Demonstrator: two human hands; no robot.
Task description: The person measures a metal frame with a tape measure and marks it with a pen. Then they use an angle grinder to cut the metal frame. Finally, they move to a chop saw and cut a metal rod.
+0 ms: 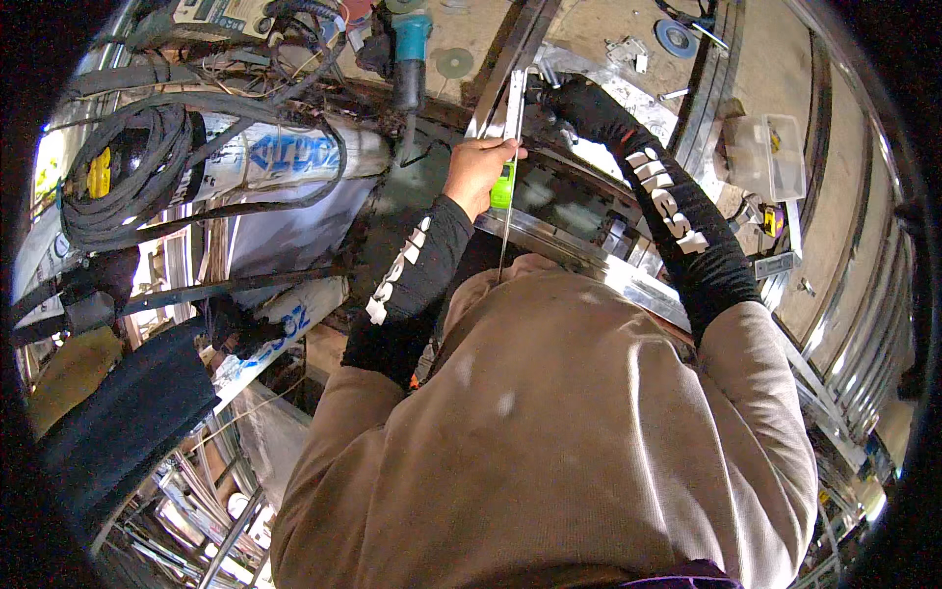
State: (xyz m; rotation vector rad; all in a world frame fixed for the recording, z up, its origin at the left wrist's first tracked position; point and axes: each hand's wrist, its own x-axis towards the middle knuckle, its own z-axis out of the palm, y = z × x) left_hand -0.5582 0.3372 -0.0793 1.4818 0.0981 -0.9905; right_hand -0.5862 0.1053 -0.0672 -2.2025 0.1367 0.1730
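Where the left side is crowded, a big white cylinder (365,155) lies beneath a coil of black cable (128,182); its contents cannot be seen. A clear plastic box (793,177), far smaller, sits at right, with something yellow showing through its wall.

Both forearms reach forward and inward from the body. The left hand (475,177) is bent around a lime-green tape measure (503,187), its thumb lying across a narrow bright strip (514,103); the measure's case shows just below the fingers, ahead of the person's chest. The right hand (579,106), dark against its surroundings, is at the strip's far end; I cannot tell whether it grips.

Blue lettering, the largest here, runs along the cylinder. White block letters follow, one line on each black sleeve (677,231).
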